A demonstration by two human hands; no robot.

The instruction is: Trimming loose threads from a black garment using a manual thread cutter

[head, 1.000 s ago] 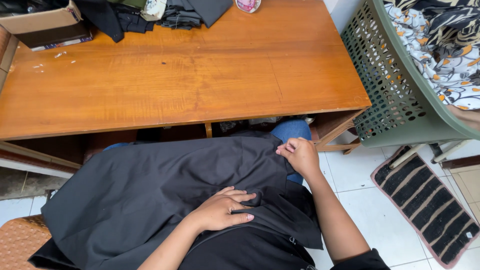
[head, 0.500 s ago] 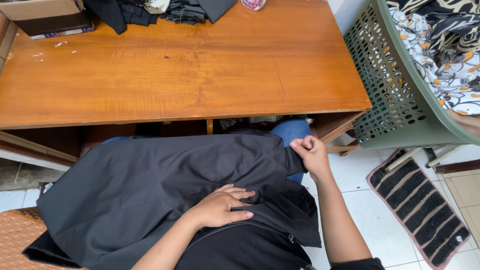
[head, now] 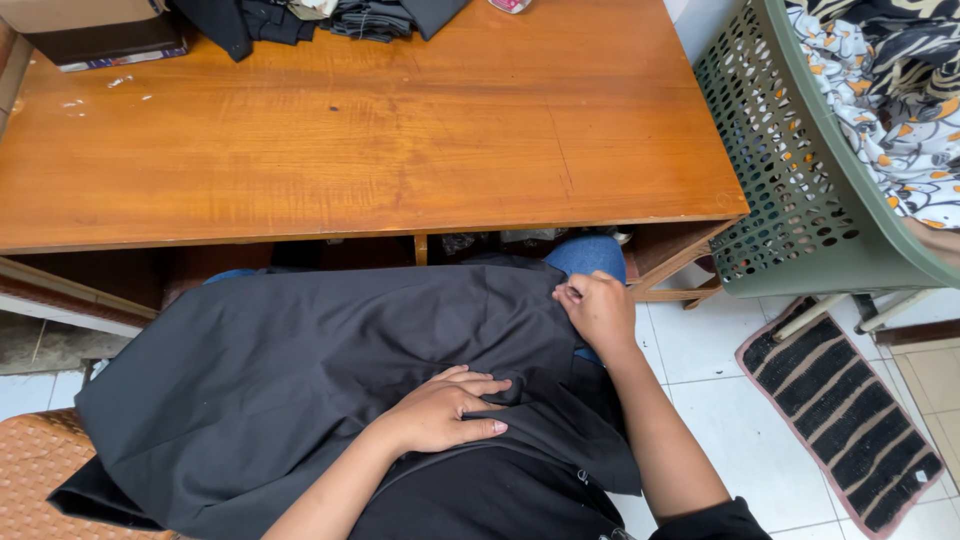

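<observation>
A large black garment (head: 290, 370) lies spread over my lap, below the front edge of the wooden table (head: 370, 130). My left hand (head: 445, 410) rests flat on the cloth near the middle, fingers apart and pointing right. My right hand (head: 598, 310) is closed on the garment's upper right edge, pinching the fabric beside my blue-jeaned knee (head: 588, 255).
Folded dark clothes (head: 330, 15) and a cardboard box (head: 85, 25) sit along the table's far edge. A green laundry basket (head: 800, 170) holding patterned cloth (head: 890, 80) stands at right, above a striped mat (head: 845, 410) on white tiles. A woven seat (head: 40, 480) shows at lower left.
My right hand slid a little to the right along the garment's top edge and closed into a pinch. The left hand stayed pressed on the cloth.
</observation>
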